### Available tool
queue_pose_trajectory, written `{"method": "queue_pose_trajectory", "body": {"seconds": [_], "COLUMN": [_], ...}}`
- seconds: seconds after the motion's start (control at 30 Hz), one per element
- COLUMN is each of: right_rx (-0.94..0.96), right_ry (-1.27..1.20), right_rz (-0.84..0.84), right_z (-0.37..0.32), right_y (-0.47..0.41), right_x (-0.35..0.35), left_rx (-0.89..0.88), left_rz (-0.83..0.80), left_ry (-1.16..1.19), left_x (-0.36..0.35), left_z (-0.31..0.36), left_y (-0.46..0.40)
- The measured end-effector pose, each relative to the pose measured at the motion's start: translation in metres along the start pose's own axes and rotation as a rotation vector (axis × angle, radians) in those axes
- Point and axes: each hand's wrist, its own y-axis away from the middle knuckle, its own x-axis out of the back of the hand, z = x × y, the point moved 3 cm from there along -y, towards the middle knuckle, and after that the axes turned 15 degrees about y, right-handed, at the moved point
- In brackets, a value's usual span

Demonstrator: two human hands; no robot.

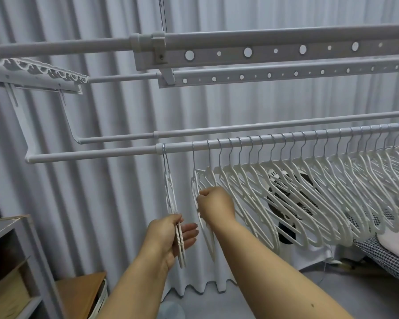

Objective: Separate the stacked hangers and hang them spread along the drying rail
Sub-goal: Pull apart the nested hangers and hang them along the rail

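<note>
Matt grey-painted metal on the rail (217, 145), smooth. White plastic on the hangers (286, 192), ribbed along the lower bars, with thin shiny metal hooks. Soft pleated cloth for the curtain (101, 111), pale grey and matt. Orange-brown wood, smooth, on the stool (78, 293). Black-and-white patterned fabric on the cover (382, 254) at lower right.

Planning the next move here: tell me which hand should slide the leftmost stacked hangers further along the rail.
Left. The left hand already grips the stacked hangers hooked at the rail's bare left stretch. The right hand is closed on the end hanger of the spread row.
</note>
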Motion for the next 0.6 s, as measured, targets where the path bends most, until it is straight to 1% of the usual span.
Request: {"method": "queue_pose_trajectory", "body": {"seconds": [0.27, 0.6], "right_rx": [0.040, 0.012], "right_ry": [-0.023, 0.015], "right_rz": [0.025, 0.020], "right_z": [0.006, 0.004], "right_y": [-0.001, 0.005], "right_x": [0.006, 0.013], "left_rx": [0.013, 0.020], "left_rz": [-0.018, -0.018], "left_ry": [0.004, 0.013], "left_x": [-0.001, -0.002], "left_z": [-0.001, -0.002], "left_y": [0.000, -0.003]}}
